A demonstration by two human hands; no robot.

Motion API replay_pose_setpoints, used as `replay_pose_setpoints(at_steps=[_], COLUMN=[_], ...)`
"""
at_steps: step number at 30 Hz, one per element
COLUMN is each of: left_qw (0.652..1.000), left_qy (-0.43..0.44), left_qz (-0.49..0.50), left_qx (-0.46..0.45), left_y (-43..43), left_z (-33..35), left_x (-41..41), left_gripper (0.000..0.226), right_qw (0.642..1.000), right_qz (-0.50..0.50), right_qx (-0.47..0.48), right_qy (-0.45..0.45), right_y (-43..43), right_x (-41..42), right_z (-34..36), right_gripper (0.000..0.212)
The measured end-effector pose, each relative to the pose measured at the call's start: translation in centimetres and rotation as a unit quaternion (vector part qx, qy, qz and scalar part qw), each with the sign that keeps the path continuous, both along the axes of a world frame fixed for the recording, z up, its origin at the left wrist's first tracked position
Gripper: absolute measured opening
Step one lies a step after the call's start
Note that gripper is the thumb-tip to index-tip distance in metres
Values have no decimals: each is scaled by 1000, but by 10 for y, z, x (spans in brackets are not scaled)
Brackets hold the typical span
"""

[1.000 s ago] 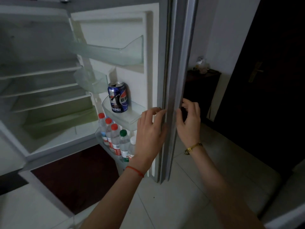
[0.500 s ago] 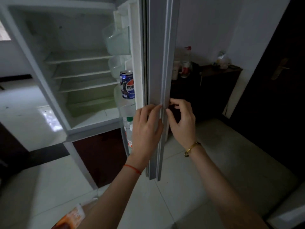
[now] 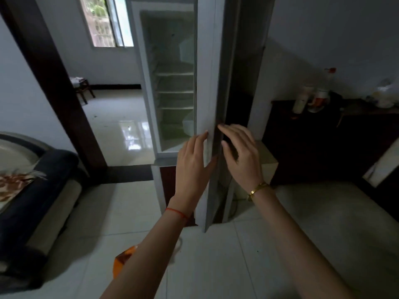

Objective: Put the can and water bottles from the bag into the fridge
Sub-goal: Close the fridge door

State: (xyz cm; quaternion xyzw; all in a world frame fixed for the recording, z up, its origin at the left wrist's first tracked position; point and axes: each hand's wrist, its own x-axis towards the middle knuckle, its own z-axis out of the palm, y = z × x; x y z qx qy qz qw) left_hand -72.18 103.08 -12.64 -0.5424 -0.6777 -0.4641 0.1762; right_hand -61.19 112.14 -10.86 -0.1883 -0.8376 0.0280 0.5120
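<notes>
At the free edge of the fridge door [image 3: 212, 104], now swung nearly edge-on, left hand [image 3: 193, 160] and right hand [image 3: 241, 154] press with open fingers; can and bottles are hidden behind it, so closing remains.

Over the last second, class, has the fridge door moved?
Yes. The fridge door has swung toward the fridge cabinet, narrowing the opening and hiding its bins; both hands are on its edge.
</notes>
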Motion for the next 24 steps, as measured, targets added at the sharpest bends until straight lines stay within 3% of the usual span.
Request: replay_pose_setpoints(at_steps=[12,24], left_qw=[990,989], left_qy=[-125,-135], left_qz=[53,45], left_qx=[49,45], left_y=[17,56], left_z=[-5,-3], left_x=[-127,-255], left_gripper=[54,51], right_qw=[985,987], right_qz=[46,59], right_qx=[-57,-2], right_qy=[-154,-153], right_y=[28,85], right_x=[-125,-237], right_z=[0,-10], right_gripper=[53,54])
